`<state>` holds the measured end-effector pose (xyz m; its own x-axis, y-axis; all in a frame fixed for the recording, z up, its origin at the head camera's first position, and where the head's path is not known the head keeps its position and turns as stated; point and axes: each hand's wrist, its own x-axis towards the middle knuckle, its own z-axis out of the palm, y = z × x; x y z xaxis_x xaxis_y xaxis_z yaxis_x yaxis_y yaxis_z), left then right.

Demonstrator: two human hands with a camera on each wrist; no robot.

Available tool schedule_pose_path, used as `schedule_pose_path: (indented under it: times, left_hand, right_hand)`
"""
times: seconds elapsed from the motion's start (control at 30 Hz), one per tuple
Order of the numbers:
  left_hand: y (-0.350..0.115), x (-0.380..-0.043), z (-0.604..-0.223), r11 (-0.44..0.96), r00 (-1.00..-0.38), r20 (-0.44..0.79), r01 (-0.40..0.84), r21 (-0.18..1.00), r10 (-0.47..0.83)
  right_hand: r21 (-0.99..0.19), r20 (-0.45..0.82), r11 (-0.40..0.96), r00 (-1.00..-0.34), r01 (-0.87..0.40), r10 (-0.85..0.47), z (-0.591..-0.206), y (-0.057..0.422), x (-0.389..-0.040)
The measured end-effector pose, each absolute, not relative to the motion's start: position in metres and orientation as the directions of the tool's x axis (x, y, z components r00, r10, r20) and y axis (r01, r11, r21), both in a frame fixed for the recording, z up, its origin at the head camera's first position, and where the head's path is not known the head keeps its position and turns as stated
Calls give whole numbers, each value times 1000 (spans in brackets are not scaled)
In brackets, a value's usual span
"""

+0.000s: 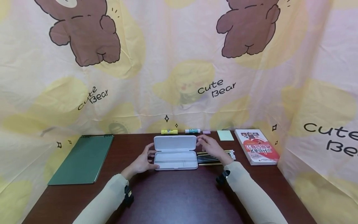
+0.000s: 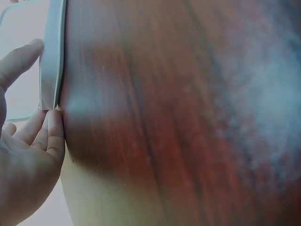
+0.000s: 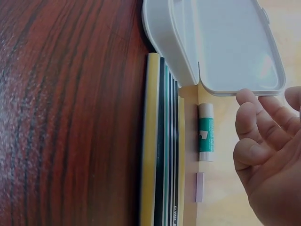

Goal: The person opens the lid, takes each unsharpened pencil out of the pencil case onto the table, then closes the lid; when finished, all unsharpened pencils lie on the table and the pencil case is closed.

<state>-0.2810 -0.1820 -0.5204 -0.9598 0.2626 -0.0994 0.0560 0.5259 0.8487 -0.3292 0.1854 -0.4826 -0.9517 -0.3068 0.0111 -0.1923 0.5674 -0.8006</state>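
Note:
A white pencil case stands on the table with its lid raised, showing a divided inner tray. My left hand holds the case's left end, thumb at the front corner and fingers along the side; in the left wrist view the thumb lies against its wall. At the lid's right edge, the fingertips of my right hand touch the rim, the fingers loosely bent, as the right wrist view shows. Beneath that hand several pencils lie side by side, right of the case.
Behind the case are a yellow tube, a glue stick and a small purple block. Pale green sticky notes and a book are at the right. A green spiral pad lies left. Printed cloth hangs around the table.

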Motion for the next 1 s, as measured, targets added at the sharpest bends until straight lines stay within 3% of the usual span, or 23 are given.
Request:
schedule_pose_path:
  times: [0.37, 0.63, 1.0]
  left_hand:
    - [-181, -277, -519, 534, -960, -76, 83, 841, 270]
    - [-181, -276, -520, 565, -967, -39, 115, 817, 254]
    - [-189, -272, -509, 575, -957, -108, 70, 815, 270]
  right_hand:
    - [-801, 61, 544, -937, -252, -344, -474, 185, -322]
    - [-812, 30, 526, -918, -254, -396, -471, 187, -317]
    - [-717, -40, 626, -879, -306, -475, -472, 189, -301]
